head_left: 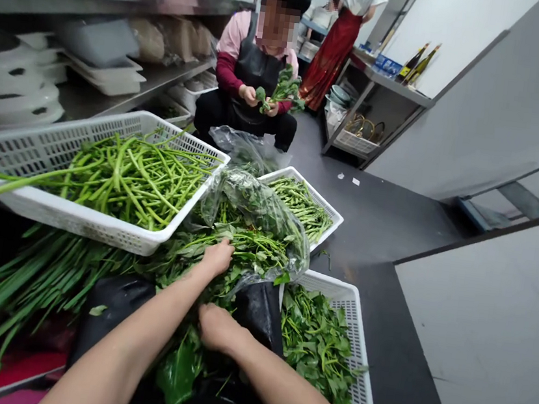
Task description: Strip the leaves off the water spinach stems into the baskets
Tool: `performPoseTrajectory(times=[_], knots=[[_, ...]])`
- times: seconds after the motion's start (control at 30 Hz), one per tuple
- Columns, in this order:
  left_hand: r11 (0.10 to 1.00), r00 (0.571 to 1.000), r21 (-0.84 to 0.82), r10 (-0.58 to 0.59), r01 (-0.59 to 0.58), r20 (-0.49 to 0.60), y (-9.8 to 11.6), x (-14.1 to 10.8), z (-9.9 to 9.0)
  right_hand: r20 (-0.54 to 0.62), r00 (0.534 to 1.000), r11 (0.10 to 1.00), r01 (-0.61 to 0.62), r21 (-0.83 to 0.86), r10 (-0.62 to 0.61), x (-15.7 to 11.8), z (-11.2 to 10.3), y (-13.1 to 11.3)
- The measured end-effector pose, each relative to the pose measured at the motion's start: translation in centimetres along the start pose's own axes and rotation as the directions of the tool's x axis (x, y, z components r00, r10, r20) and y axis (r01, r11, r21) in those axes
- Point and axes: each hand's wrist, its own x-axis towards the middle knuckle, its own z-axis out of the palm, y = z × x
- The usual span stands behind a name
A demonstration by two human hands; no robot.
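Note:
In the middle of the head view, my left hand [217, 256] is closed on some stems in a heap of leafy greens [249, 245], which spill from a clear plastic bag [269, 205]. Closer to me, my right hand [217, 327] is curled into a fist around greens, its fingertips hidden. Broad dark leaves [180, 368] hang just below it. A white basket [147, 239] of long green stems stands at the left. Beside my right forearm is another white basket [358, 318], filled with loose leaves and thin stems.
A smaller white basket [338, 220] of cut green stems sits beyond the bag. Long green stalks [44, 273] lie at the left. A seated person [259, 69] holds leafy greens opposite me. Metal shelves [186, 2] line the left; a rack [382, 88] with bottles stands at the back.

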Motion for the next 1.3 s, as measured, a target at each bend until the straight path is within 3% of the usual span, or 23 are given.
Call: performPoseTrajectory(times=[0.07, 0.13, 0.2, 0.27, 0.3, 0.37, 0.43, 0.5, 0.6, 0.7, 0.77, 0.83, 0.9, 1.07, 1.13, 1.2, 1.27, 1.3], knots=[[0.999, 1.0, -0.033, 0.005, -0.005, -0.003, -0.3, 0.0, -0.3, -0.108, 0.993, 0.993, 0.066, 0.101, -0.055, -2.8, -1.7, 0.1], [0.997, 1.0, -0.079, 0.002, -0.004, -0.021, -1.1, -0.7, -1.8, -0.237, 0.969, 0.961, 0.131, 0.242, -0.072, -5.6, -3.7, 0.6], [0.99, 0.999, -0.139, -0.01, 0.003, -0.051, -2.0, -1.9, -4.2, -0.337, 0.942, 0.904, 0.141, 0.404, 0.004, -7.7, -5.6, 1.3], [0.932, 0.997, -0.362, -0.023, -0.004, -0.072, -2.7, -3.6, -6.8, -0.383, 0.916, 0.799, 0.138, 0.585, 0.122, -9.0, -7.3, 1.7], [0.852, 0.997, -0.523, -0.037, -0.004, -0.069, -2.8, -4.6, -7.9, -0.389, 0.906, 0.729, 0.152, 0.668, 0.167, -9.3, -8.1, 1.7], [0.579, 0.997, -0.815, -0.076, 0.016, -0.035, -2.7, -6.5, -9.5, -0.383, 0.902, 0.583, 0.205, 0.786, 0.201, -9.5, -9.4, 1.1], [0.312, 0.994, -0.948, -0.108, 0.056, 0.023, -2.1, -8.4, -10.1, -0.369, 0.915, 0.49, 0.249, 0.835, 0.163, -9.6, -10.4, -0.2], [0.128, 0.99, -0.988, -0.122, 0.085, 0.069, -1.2, -10.0, -10.1, -0.379, 0.917, 0.459, 0.288, 0.84, 0.12, -9.7, -11.1, -1.9], [-0.038, 0.99, -0.996, -0.118, 0.079, 0.083, 0.3, -11.9, -9.6, -0.471, 0.877, 0.5, 0.368, 0.784, 0.093, -9.9, -11.5, -4.1], [-0.131, 0.995, -0.989, -0.064, 0.073, 0.081, 1.6, -13.2, -8.8, -0.611, 0.791, 0.703, 0.417, 0.577, 0.033, -10.0, -11.5, -5.6], [-0.18, 0.996, -0.98, -0.027, 0.082, 0.088, 2.2, -13.8, -8.3, -0.695, 0.719, 0.868, 0.353, 0.349, -0.013, -9.8, -11.4, -6.1], [-0.194, 0.997, -0.979, -0.023, 0.068, 0.074, 2.5, -14.3, -7.9, -0.728, 0.683, 0.959, 0.24, 0.151, -0.056, -9.5, -11.3, -6.1], [-0.158, 0.998, -0.987, -0.057, 0.031, 0.04, 2.6, -14.7, -7.7, -0.71, 0.698, 0.981, 0.188, 0.053, -0.096, -9.3, -11.1, -5.9], [0.004, 0.985, -0.999, -0.168, -0.035, -0.035, 2.7, -15.4, -7.3, -0.66, 0.745, 0.979, 0.189, 0.073, -0.095, -9.3, -10.4, -5.4], [0.036, 0.984, -0.998, -0.17, -0.057, -0.062, 2.8, -15.4, -6.9, -0.59, 0.801, 0.971, 0.209, 0.118, -0.101, -9.4, -9.9, -5.3], [-0.012, 0.98, -0.999, -0.193, -0.045, -0.042, 2.9, -15.4, -6.6, -0.44, 0.883, 0.908, 0.307, 0.286, -0.16, -9.9, -9.4, -4.5], [-0.102, 0.975, -0.995, -0.22, -0.001, 0.022, 2.8, -15.3, -6.5, -0.358, 0.92, 0.799, 0.334, 0.5, -0.16, -11.0, -9.2, -2.6], [-0.146, 0.972, -0.989, -0.226, 0.026, 0.059, 2.7, -15.2, -6.5, -0.353, 0.93, 0.773, 0.297, 0.56, -0.101, -11.8, -9.2, -1.3]])
